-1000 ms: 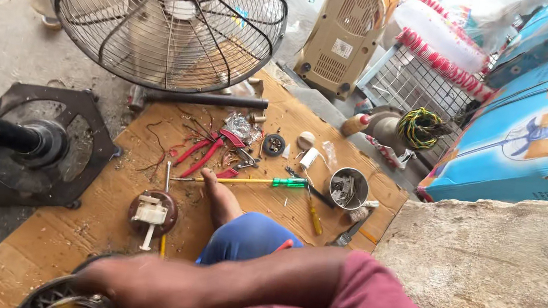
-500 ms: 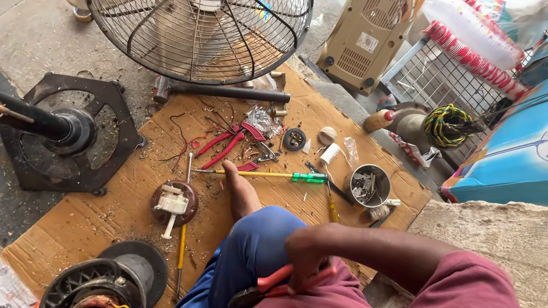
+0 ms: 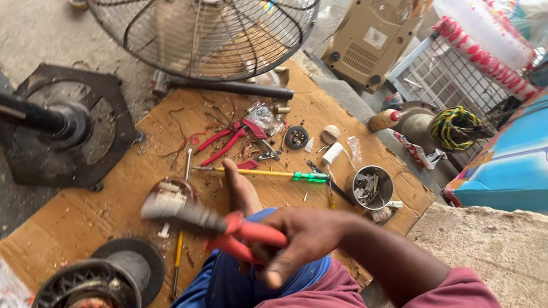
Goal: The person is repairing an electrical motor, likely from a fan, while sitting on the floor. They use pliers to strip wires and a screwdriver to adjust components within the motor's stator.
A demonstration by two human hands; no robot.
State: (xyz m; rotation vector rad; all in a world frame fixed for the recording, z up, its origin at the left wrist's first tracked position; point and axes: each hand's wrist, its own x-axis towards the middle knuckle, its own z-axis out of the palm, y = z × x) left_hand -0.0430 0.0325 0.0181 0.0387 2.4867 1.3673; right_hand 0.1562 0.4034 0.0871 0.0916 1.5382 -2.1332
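**Red-handled pliers held above the cardboard sheet**

Your right hand (image 3: 307,243) has its grip pressed around the red-handled pliers with a grey metal nose (image 3: 212,223), fingers wrapped over both handles. The nose points toward the left edge of the brown cardboard sheet (image 3: 98,199) and is blurred, so you cannot tell whether its tips are together or apart. The pliers hang in the air above your blue-trousered knee (image 3: 230,294), over the near half of the cardboard. Your left hand is out of sight.

Just under the pliers' nose, on the cardboard, lies a small round brown part with a white plastic piece on top (image 3: 170,196). Beyond it, toward the middle of the sheet, a yellow-shafted screwdriver with a green handle (image 3: 278,174) lies crosswise, just past your bare toes (image 3: 238,183). Further on, a second pair of red-handled pliers (image 3: 228,141) rests among loose red wire scraps. A round metal tin holding small parts (image 3: 372,186) stands near the right edge.

At the near left corner sits a black round motor housing with copper windings (image 3: 92,290). Off the far edge of the cardboard stands a grey wire fan guard (image 3: 195,6), and off the left edge a black cast fan base with a dark pole (image 3: 62,128) rests on the concrete floor.
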